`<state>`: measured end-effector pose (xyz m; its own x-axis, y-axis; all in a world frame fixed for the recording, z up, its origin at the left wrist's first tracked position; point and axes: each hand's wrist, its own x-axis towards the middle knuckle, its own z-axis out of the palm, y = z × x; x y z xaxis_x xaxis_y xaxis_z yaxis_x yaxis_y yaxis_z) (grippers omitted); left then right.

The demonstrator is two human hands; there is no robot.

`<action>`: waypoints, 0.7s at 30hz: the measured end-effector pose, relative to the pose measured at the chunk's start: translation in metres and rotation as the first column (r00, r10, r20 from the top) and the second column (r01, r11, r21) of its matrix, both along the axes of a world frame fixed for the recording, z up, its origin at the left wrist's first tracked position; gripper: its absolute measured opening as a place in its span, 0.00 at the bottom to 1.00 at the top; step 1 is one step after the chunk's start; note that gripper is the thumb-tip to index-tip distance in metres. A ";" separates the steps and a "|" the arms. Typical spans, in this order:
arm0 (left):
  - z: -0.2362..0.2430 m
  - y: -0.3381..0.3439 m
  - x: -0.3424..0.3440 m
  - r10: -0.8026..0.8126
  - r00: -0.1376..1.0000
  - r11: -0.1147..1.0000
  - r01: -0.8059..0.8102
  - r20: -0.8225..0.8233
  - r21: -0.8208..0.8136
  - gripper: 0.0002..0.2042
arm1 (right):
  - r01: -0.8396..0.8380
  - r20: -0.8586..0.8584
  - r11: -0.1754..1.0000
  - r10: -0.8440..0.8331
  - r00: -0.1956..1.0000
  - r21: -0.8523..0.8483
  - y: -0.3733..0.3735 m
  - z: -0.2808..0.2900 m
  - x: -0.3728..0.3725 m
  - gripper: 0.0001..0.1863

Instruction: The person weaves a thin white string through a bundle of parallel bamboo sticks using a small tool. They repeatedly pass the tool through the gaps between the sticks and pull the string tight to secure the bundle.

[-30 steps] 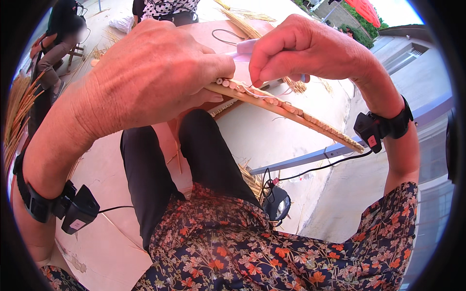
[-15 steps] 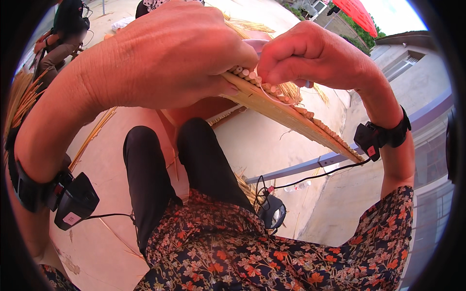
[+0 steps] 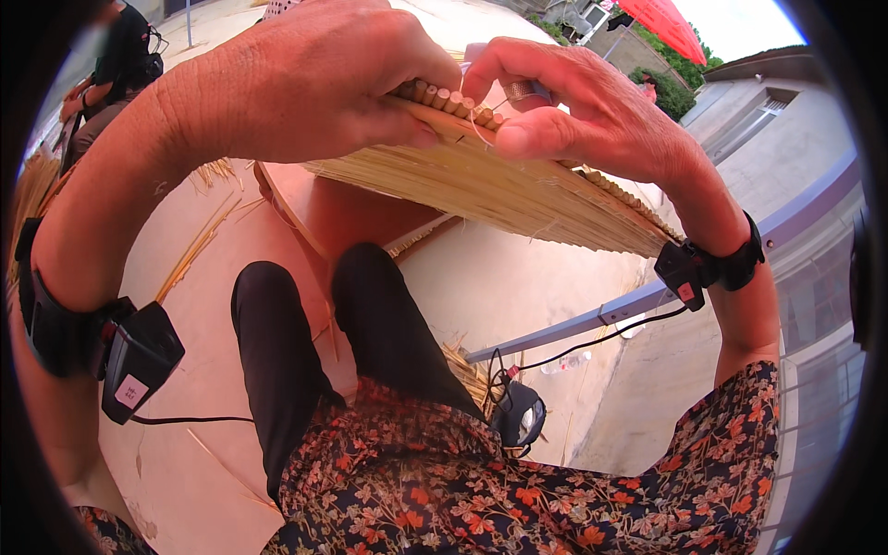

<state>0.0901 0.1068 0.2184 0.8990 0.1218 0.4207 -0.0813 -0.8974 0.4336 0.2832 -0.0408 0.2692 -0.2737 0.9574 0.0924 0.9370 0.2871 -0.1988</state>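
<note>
A panel of pale straw-like stalks (image 3: pixel 462 185), laid side by side, is raised in front of me, its row of cut ends upward. My left hand (image 3: pixel 305 88) is closed on its upper left edge, thumb on the near face. Fingers of my right hand (image 3: pixel 592 111) bend round the same edge just to the right, index fingertip by the stalk ends and thumb lower down. A metal thimble (image 3: pixel 527 90) sits on one right finger. White thread (image 3: pixel 483 136) loops over the edge between my hands. A thin line by the thimble may be a needle; I cannot tell.
Below the panel stands a reddish-brown board (image 3: pixel 361 217). A metal rail (image 3: pixel 592 324) crosses at right, with a black bag (image 3: pixel 520 412) and loose stalks near its lower end. Cabled black devices (image 3: pixel 143 361) are strapped to my forearms. Another person (image 3: pixel 120 55) sits at upper left.
The panel has tilted so more of its near face shows. Both hands have moved slightly left, and my right fingers have gone from a tight pinch to spread round the edge.
</note>
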 end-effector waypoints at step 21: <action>0.024 0.030 0.037 -0.046 0.998 0.944 0.061 -0.053 0.325 0.15 | 0.126 -0.109 0.992 -0.123 0.986 0.027 0.024 -0.005 0.037 0.33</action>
